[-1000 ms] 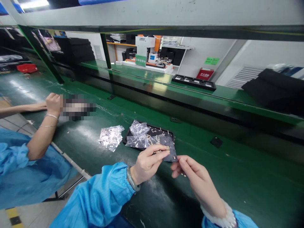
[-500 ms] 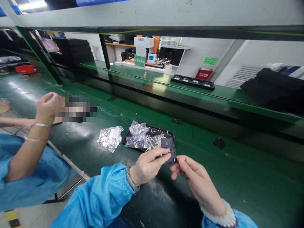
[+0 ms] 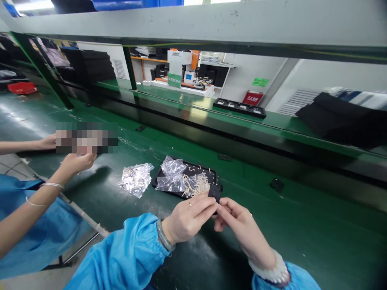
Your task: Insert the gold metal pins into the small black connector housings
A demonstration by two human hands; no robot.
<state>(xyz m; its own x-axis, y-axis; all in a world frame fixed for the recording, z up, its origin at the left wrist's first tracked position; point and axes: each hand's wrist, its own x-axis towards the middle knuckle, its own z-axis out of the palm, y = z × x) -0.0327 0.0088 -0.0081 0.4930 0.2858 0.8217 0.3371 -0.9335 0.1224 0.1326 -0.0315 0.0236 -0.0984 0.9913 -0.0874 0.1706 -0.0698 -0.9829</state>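
A small, flat black plastic part (image 3: 215, 191) is gripped between the thumb and fingers of my left hand (image 3: 188, 216). Pinched fingertips of my right hand (image 3: 238, 219) meet its lower right edge; whether they also hold something tiny is hidden. Just behind both hands lies a black tray (image 3: 193, 164). Inside it are clear plastic bags (image 3: 171, 176) and a loose pile of thin beige strips (image 3: 198, 184). Left of the tray, a clear bag of small shiny pieces (image 3: 136, 179) rests on the green bench.
Small black parts (image 3: 276, 185) lie scattered on the green bench (image 3: 317, 225). At the left, a co-worker's hands (image 3: 77, 163) hold something blurred out. Behind the bench runs a raised ledge with a black compartment tray (image 3: 238, 108). A shelf beam (image 3: 193, 22) crosses overhead.
The black part has turned in my fingers, showing less of its face. My right fingertips have come closer to my left ones. The co-worker's raised hand has lowered.
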